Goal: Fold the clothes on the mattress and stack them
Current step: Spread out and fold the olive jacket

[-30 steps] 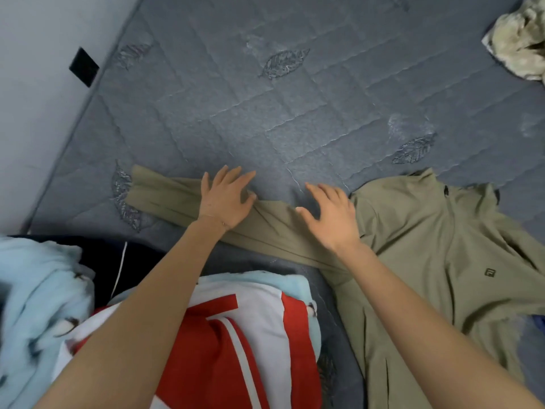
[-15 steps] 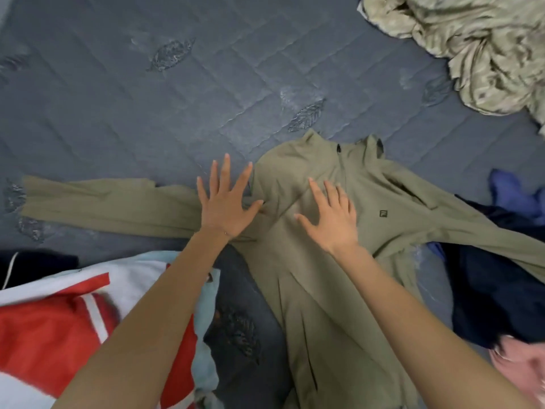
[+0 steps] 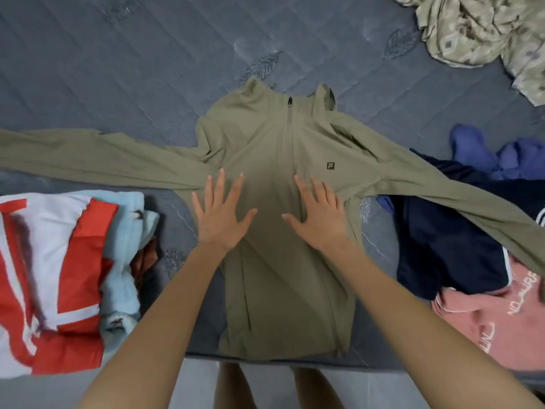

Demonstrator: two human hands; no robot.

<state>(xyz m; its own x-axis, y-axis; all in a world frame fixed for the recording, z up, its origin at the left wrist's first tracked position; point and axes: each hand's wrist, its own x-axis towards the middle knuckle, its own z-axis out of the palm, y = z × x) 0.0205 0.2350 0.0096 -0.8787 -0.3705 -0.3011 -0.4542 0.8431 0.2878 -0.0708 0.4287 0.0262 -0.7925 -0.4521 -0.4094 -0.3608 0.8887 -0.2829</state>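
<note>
Both hands, left (image 3: 219, 215) and right (image 3: 318, 215), press spread flat on the jacket (image 3: 274, 143); its sleeves stretch sideways on the mattress (image 3: 118, 69).

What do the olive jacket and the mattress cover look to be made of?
Olive jacket: thin, smooth, matte fabric, probably a synthetic; it lies flat with fine soft creases. Mattress cover: grey quilted textile with a slight sheen, shown by stitched lines and embroidered leaf shapes. Exact fibres cannot be told.
</note>
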